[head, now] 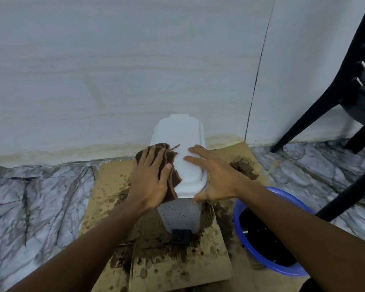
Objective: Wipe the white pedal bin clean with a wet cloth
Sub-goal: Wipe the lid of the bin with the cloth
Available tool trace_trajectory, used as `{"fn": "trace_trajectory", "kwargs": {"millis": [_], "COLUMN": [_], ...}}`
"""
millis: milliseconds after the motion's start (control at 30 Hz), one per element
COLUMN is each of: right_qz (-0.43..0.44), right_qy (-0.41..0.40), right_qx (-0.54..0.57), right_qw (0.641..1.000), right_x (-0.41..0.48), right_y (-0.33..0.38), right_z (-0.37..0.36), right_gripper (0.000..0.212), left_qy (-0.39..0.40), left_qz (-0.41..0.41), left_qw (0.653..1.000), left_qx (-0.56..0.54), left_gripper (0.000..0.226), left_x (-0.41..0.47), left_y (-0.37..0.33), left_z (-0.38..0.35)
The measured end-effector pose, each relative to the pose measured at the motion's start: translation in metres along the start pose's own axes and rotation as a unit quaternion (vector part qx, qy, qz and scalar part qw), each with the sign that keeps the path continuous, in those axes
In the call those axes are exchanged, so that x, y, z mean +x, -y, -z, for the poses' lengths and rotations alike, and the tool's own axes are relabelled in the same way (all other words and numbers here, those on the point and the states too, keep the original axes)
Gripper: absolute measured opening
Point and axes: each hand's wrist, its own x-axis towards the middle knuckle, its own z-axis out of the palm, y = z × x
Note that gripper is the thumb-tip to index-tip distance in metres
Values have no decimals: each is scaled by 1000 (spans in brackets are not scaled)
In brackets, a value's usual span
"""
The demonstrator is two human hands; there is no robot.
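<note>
White pedal bin (178,131): stands upright on a sheet of cardboard (108,180) against the foot of the wall (114,70), lid shut, black pedal (180,236) at the front of its base facing the camera; the front wall below the lid carries many small dark specks, while the lid top looks plain white. Brown cloth (174,180): crumpled, lying on the left part of the lid and hanging a little over its left edge, with a loose thread trailing toward the lid's middle. Left hand (150,178): laid flat on the cloth, fingers straight and close together, thumb out to the side, pressing the cloth to the lid. Right hand (215,175): spread wide on the right part of the lid, fingertips resting on the bare white top, thumb set against the lid's front edge; it holds nothing. Cardboard: brown, wet-looking, marked with dark splashes and smears, heaviest around the bin's base and toward the near edge. Brown muddy clump (243,167): on the cardboard just to the right of the bin, behind the right wrist. Blue basin (240,209): on the floor at the right, near the bin, dark inside, partly covered by the right forearm. Black chair (356,81): at the far right, legs on the grey marbled floor (30,197).
</note>
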Motion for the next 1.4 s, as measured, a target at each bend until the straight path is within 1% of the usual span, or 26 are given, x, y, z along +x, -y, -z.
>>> {"fn": "trace_trajectory", "kwargs": {"millis": [133,200,267,333,367,467,567,700,800,933,1033,1167,1267,1333,1400], "right_qz": [4,0,0,1,2,9,10,8,6,19,17,22,15,12,7], "right_qy": [-16,-25,-27,-19,-13,-10,-16,-17,-15,-12,-7,-5,1,11,11], "right_qx": [9,15,15,14,13,21,61,101,120,91,68,70,88,80,76], "right_qw": [1000,1000,1000,1000,1000,1000,998,995,993,996,998,997,996,997,997], "right_x": [5,7,6,6,6,9,9,9,10,11,13,13,12,12,11], "right_y": [-4,-9,-15,-19,-20,-25,-27,-30,-31,-33,-34,-31,-30,-31,-31], "right_z": [-1,-1,-2,-2,-2,-2,1,1,3,1,1,5,11,13,12], "right_gripper": [120,131,140,144,146,148,148,145,145,146,146,147,145,145,144], "left_qy": [3,7,13,26,30,20,14,-4,-19,-17,-27,-29,-25,-16,-2], "left_qz": [-49,-86,-147,-201,-213,-193,-164,-110,-84,-89,-92,-59,-52,-68,-101], "left_qw": [997,993,986,977,974,976,980,989,993,994,992,994,995,995,993], "left_qx": [61,86,75,69,75,96,111,100,83,65,78,87,86,74,56], "left_gripper": [76,73,69,66,64,65,71,71,70,72,72,70,70,71,72], "left_x": [10,9,-1,-13,-15,-13,-8,2,6,-9,-16,4,13,9,0], "left_y": [-3,-6,-7,-6,-6,-17,-42,-71,-80,-63,-50,-70,-82,-74,-58], "left_z": [1,1,1,1,1,-3,-13,-27,-27,-19,-14,-21,-27,-22,-10]}}
